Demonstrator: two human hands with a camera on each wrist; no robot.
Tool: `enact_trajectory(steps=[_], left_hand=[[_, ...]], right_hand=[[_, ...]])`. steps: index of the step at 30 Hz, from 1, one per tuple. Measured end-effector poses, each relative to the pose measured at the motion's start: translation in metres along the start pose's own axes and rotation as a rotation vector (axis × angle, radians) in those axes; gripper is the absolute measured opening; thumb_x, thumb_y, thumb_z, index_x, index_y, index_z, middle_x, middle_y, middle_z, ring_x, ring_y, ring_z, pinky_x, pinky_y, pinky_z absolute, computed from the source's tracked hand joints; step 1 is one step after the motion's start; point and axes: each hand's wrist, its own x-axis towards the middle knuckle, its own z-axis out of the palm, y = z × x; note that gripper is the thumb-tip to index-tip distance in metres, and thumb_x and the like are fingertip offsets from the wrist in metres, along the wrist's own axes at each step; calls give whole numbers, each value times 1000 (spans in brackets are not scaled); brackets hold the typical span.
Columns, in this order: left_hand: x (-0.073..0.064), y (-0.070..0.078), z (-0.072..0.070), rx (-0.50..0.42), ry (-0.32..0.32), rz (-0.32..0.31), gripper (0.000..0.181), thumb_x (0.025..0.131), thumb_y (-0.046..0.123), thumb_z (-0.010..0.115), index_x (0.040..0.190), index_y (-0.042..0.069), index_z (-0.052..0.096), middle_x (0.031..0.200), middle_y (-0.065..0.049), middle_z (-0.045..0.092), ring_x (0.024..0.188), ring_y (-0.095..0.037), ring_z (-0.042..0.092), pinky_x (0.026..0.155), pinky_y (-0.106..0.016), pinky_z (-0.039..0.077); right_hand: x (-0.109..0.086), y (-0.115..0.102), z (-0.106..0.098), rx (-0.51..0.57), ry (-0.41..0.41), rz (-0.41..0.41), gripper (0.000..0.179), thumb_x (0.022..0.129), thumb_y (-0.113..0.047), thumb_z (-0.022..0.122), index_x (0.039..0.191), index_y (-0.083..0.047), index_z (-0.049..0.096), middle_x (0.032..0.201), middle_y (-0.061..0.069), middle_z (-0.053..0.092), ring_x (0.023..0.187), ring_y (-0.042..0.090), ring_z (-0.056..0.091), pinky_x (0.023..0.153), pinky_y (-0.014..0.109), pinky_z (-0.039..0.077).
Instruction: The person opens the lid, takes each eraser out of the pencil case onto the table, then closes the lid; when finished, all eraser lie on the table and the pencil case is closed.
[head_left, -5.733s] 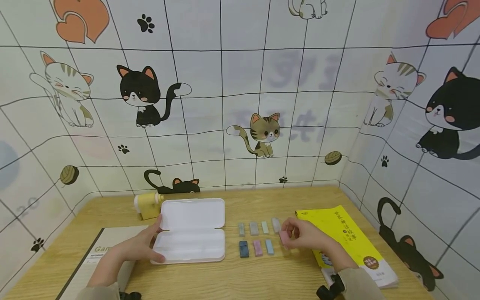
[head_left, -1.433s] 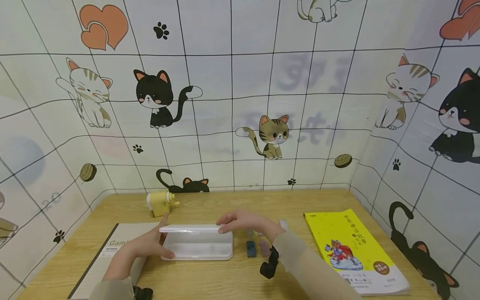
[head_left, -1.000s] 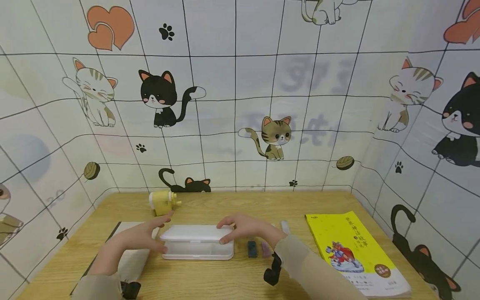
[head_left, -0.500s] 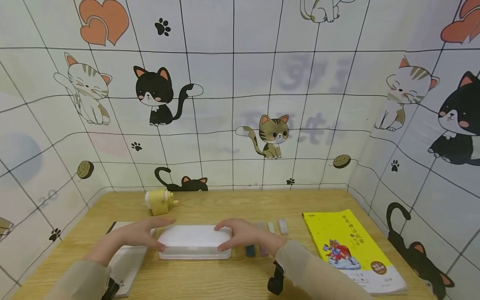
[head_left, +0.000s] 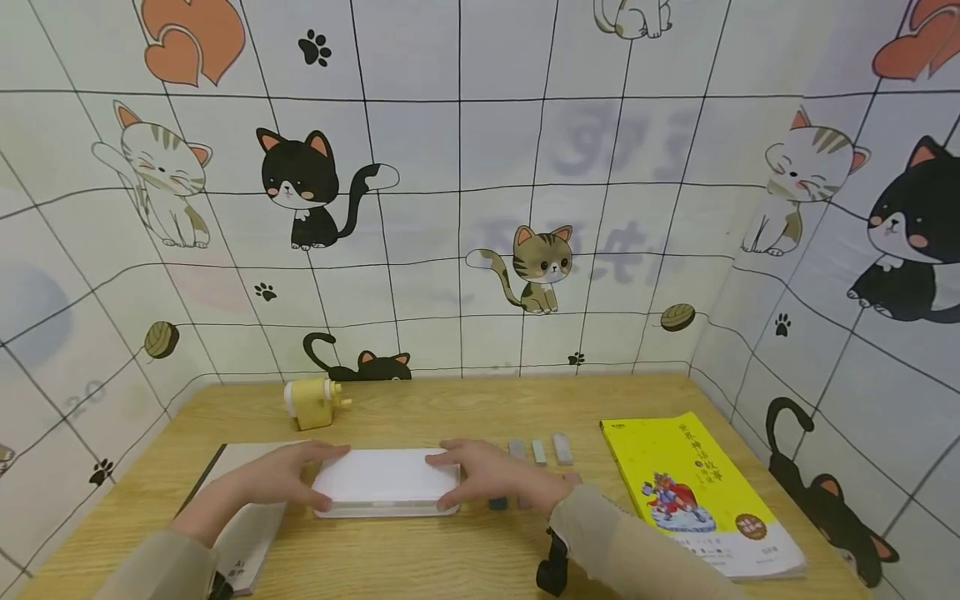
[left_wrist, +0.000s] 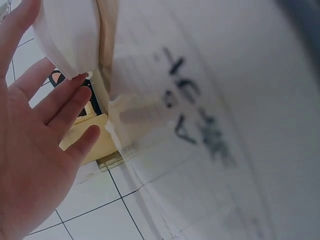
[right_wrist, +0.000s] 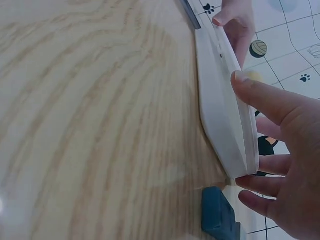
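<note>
A white plastic pencil case (head_left: 386,475) lies on the table with its lid down. My left hand (head_left: 281,479) spans its left end, thumb at the front corner and fingers towards the back. At the right end my right hand (head_left: 487,475) holds it the same way; in the right wrist view its thumb presses the lid edge and a thin gap shows under the lid. In the left wrist view only some fingertips of the left hand (left_wrist: 40,150) touch the case (left_wrist: 70,30). A dark blue block (right_wrist: 217,212) sits close to the right fingers.
Small pale blocks, like this grey one (head_left: 562,448) and green one (head_left: 538,452), lie behind the right hand, which partly hides others. A notebook (head_left: 247,533) is under the left arm, a yellow book (head_left: 690,483) at the right. Behind stands a yellow pencil sharpener (head_left: 311,404).
Seconds ago the case lay wide open while the right hand pinched a pink block. Since then the right hand has moved to the case and the lid has swung down towards me.
</note>
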Motion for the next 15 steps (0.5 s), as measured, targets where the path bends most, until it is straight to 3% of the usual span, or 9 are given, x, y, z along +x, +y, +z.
enact_trajectory(steps=[7, 15], left_hand=[[-3, 1, 6, 27, 38, -23, 90, 69, 50, 81, 143, 11, 49, 142, -23, 45, 128, -46, 40, 100, -65, 30], [-2, 1, 9, 9, 36, 0, 89, 71, 48, 82, 143, 8, 48, 142, -26, 42, 128, -49, 38, 100, -66, 29]], right_hand=[[0, -3, 8, -94, 24, 21, 76, 75, -47, 79, 142, -22, 52, 150, 11, 39, 135, 27, 39, 106, 39, 36], [-2, -3, 9, -66, 29, 25, 76, 76, -46, 79, 142, -22, 51, 151, 13, 36, 134, 29, 39, 105, 41, 36]])
